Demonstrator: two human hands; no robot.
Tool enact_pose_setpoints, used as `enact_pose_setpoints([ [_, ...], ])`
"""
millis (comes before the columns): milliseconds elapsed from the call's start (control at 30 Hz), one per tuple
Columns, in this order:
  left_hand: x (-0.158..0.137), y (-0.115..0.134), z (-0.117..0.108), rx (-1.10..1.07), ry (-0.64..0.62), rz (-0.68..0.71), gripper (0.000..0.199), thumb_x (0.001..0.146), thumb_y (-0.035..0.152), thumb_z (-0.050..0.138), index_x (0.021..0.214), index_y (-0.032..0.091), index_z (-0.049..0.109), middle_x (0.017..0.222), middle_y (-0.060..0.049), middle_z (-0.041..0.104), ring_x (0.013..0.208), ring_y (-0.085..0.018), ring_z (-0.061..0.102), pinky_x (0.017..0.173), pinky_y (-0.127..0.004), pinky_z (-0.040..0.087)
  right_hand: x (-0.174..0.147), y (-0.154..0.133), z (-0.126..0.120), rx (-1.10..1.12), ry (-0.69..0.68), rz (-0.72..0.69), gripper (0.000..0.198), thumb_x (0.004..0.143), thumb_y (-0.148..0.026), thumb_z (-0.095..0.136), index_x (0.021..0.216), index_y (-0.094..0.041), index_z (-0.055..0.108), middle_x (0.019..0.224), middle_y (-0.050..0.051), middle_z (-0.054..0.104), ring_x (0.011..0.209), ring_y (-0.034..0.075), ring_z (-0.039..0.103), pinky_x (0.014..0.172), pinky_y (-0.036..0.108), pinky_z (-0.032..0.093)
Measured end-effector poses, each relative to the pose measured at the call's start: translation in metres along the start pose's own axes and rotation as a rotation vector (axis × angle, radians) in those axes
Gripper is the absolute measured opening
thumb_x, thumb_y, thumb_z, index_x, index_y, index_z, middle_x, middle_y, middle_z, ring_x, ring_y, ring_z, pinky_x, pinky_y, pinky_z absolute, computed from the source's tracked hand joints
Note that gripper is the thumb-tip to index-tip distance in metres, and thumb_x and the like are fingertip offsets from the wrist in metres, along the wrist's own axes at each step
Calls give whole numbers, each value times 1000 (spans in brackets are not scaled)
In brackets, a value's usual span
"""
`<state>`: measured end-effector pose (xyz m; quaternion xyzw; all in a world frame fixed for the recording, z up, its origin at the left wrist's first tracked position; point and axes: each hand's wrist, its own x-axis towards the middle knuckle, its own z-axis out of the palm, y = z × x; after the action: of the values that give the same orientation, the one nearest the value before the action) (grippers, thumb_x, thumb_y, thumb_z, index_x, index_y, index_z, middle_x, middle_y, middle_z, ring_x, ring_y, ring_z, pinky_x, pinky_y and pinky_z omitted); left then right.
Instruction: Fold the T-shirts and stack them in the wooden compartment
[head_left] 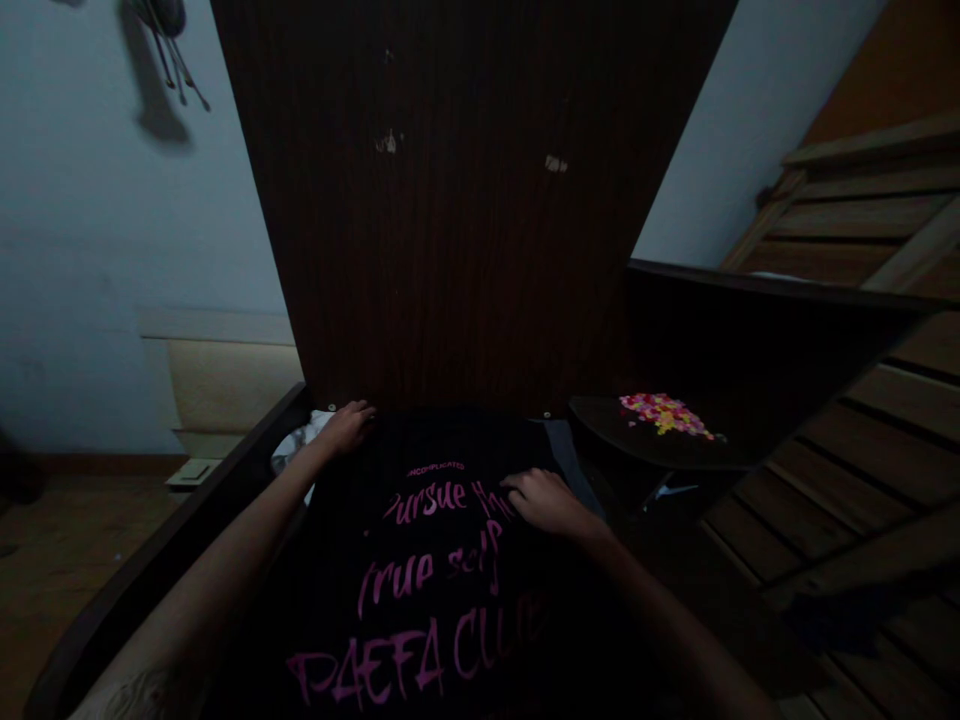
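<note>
A black garment with pink lettering (427, 575) lies spread out in front of me, its upper edge reaching the dark wooden panel. My left hand (349, 426) rests at its upper left edge, fingers stretched toward the panel. Beside that hand, a white and grey cloth (298, 440) shows from under the garment. My right hand (546, 503) lies on the right part of the lettering, palm down with fingers apart, covering the end of a word. Grey fabric (568, 458) pokes out past the garment's upper right edge.
A tall dark wooden panel (465, 220) rises straight ahead. To the right, a small dark shelf (600, 415) carries a cluster of pink and yellow pieces (667, 413). Wooden slats (862, 430) stand far right. A dark curved rail (187, 510) runs along the left.
</note>
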<state>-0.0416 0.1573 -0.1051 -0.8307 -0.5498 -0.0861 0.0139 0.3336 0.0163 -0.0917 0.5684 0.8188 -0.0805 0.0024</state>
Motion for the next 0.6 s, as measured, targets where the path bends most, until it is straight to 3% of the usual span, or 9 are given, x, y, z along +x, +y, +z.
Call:
enact_pose_setpoints([
  [133,16,28,7,-18,-14,46,38,86,21,47,121,19,61,124,-14,59,116,-27,54,100,-36,41,41,13,-14,53,123,45,38,87,-22,42,115,-22,68,117,5,70,109,20,64,93,28,45],
  [267,28,50,15,-48,-22,123,56,82,9,49,136,25,50,138,-12,51,122,-25,53,103,-36,39,79,22,-20,55,207,81,39,86,-17,44,117,-21,66,119,5,68,111,19,62,94,28,44],
  [467,42,60,15,4,-147,219,39,81,4,51,111,22,67,150,-10,41,135,-27,42,109,-38,33,113,28,-19,-27,213,21,42,91,-20,41,130,-25,56,124,7,60,111,21,59,91,30,45],
  [600,48,54,13,31,-178,235,37,80,7,55,109,25,68,150,-8,41,134,-26,44,107,-37,36,126,29,-18,-70,159,-2,45,95,-23,39,139,-30,46,126,8,55,108,21,60,89,31,44],
])
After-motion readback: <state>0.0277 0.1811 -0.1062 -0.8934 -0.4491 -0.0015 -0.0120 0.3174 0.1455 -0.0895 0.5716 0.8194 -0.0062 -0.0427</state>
